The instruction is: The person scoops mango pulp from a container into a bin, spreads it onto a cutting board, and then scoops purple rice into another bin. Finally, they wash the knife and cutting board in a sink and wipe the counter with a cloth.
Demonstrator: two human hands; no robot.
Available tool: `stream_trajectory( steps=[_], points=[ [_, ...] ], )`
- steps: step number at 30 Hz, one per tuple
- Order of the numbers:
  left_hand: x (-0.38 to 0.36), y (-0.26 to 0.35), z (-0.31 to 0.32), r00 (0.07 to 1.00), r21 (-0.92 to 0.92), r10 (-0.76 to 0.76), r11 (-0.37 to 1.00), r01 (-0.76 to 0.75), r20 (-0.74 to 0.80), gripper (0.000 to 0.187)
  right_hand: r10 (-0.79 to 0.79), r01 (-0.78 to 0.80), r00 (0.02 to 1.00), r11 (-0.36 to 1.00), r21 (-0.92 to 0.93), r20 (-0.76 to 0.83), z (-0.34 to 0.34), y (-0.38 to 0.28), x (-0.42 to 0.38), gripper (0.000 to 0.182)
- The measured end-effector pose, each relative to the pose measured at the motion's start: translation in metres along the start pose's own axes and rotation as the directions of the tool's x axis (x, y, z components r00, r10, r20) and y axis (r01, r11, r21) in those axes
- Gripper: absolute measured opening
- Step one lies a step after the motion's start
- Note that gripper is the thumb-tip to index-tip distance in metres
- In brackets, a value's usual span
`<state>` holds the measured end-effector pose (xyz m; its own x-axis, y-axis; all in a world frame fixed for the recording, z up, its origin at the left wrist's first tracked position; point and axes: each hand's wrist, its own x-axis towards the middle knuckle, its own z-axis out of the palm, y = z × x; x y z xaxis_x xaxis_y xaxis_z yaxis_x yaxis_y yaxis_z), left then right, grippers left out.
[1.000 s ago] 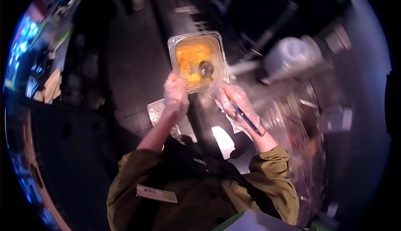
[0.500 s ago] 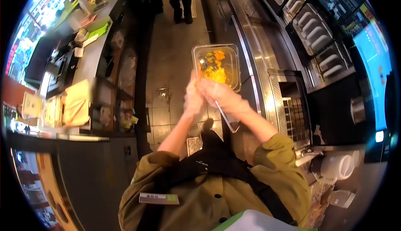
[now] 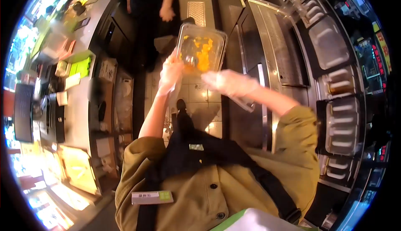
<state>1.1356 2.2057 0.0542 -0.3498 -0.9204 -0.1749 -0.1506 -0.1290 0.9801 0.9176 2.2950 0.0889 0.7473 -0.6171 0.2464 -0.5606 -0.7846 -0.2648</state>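
Note:
My left hand [image 3: 170,73], in a clear glove, is closed on the left side of a clear rectangular plastic tub [image 3: 221,49]. The tub is tilted toward me, and yellow-orange food pieces [image 3: 204,57] lie in its lower part. At the tub's near edge is my gloved right hand [image 3: 232,83], closed and slightly blurred. It grips a long-handled spoon; the handle's pale end [image 3: 246,104] sticks out below the hand toward the right. The shiny spoon bowl [image 3: 191,59] shows among the food, and the middle of the handle is hidden by my fingers.
A co-worker in dark clothing stands just ahead, a hand [image 3: 167,13] hanging near the tub. The left counter [image 3: 79,114] bears a monitor [image 3: 24,113] and a bright green item [image 3: 80,67]. Along the right run a steel counter [image 3: 271,43] and lidded food bins [image 3: 342,124].
The tub and both hands have moved left and farther from me. My right hand has drawn apart from my left. The co-worker is nearer, and my view has shifted forward along the aisle.

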Motion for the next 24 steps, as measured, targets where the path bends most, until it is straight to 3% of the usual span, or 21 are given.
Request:
stream_trajectory(
  steps=[2,4,5,6,7,8,10,12,13,14,15,16,17,19,20,21,22,23,24],
  points=[
    [0.065,0.039,0.0,0.997,0.162,-0.018,0.986,0.029,-0.073,0.056,0.337,-0.349,0.937,0.918,0.186,0.094,-0.045,0.063,0.038,0.035],
    [0.137,0.067,0.008,0.996,0.241,-0.012,0.97,0.034,-0.093,0.056,0.462,-0.483,0.823,0.875,-0.02,0.33,-0.087,0.148,0.076,0.023],
    [0.179,0.077,0.01,0.997,0.253,-0.003,0.967,0.023,-0.079,0.055,0.085,-0.045,0.969,0.984,-0.175,0.232,-0.083,0.207,0.07,0.014],
    [0.226,0.084,0.011,0.998,0.268,0.008,0.963,0.011,-0.07,0.055,0.262,-0.203,0.909,0.957,-0.206,0.323,-0.104,0.228,0.082,0.01],
    [0.272,0.081,0.015,0.965,0.163,0.259,0.955,-0.249,-0.046,0.054,0.435,-0.413,0.826,0.9,-0.14,0.36,-0.12,0.256,0.09,0.013],
    [0.319,0.075,0.023,0.988,0.067,0.147,0.987,-0.144,-0.041,0.048,0.58,-0.609,0.703,0.79,-0.072,0.413,-0.129,0.285,0.094,0.016],
    [0.41,0.08,0.048,0.997,-0.121,-0.079,0.99,0.079,-0.002,0.038,0.694,-0.775,0.63,0.53,0.344,0.35,-0.133,0.355,0.092,0.033],
    [0.504,0.072,0.077,0.991,-0.221,-0.137,0.966,0.135,0.005,0.039,0.722,-0.656,0.677,0.501,0.565,0.145,-0.141,0.423,0.093,0.044],
    [0.537,0.077,0.089,0.989,-0.349,-0.144,0.926,0.145,0.031,0.039,0.661,-0.529,0.749,0.636,0.562,-0.044,-0.159,0.442,0.102,0.047],
    [0.573,0.082,0.096,0.992,-0.338,-0.122,0.933,0.123,0.026,0.035,0.568,-0.389,0.792,0.753,0.531,-0.225,-0.176,0.466,0.111,0.049],
    [0.607,0.091,0.104,0.995,-0.326,-0.1,0.94,0.101,0.022,0.032,0.668,-0.452,0.739,0.584,0.675,-0.084,-0.195,0.499,0.118,0.042],
    [0.641,0.1,0.112,0.997,-0.313,-0.077,0.946,0.079,0.017,0.029,0.618,-0.432,0.778,0.655,0.621,-0.111,-0.194,0.553,0.119,0.042],
    [0.677,0.093,0.115,0.999,-0.116,0.037,0.993,-0.034,0.023,0.027,0.57,-0.407,0.812,0.708,0.577,-0.125,-0.176,0.61,0.114,0.042],
    [0.734,0.108,0.1,0.964,0.188,0.262,0.946,-0.264,0.034,0.023,0.594,-0.392,0.8,0.624,0.676,-0.085,-0.188,0.662,0.147,0.043],
    [0.763,0.12,0.085,0.922,0.282,0.386,0.882,-0.378,0.028,0.021,0.733,-0.213,0.627,-0.166,0.963,0.264,-0.205,0.683,0.168,0.042],
    [0.793,0.139,0.074,0.865,0.379,0.5,0.795,-0.474,0.033,0.019,0.629,-0.38,0.736,0.078,0.922,0.25,-0.226,0.732,0.188,0.043],
    [0.829,0.158,0.07,0.922,0.191,0.382,0.912,-0.363,-0.072,0.017,0.501,-0.471,0.823,0.337,0.815,0.269,-0.242,0.784,0.207,0.045],
    [0.865,0.177,0.065,0.952,-0.029,0.252,0.965,-0.261,-0.175,0.015,0.538,-0.522,0.802,0.423,0.74,0.258,-0.253,0.832,0.225,0.041],
    [0.907,0.19,0.067,0.969,-0.565,-0.18,0.824,0.054,-0.169,0.014,0.563,-0.527,0.799,0.482,0.7,0.213,-0.266,0.865,0.257,0.039]
  ],
)
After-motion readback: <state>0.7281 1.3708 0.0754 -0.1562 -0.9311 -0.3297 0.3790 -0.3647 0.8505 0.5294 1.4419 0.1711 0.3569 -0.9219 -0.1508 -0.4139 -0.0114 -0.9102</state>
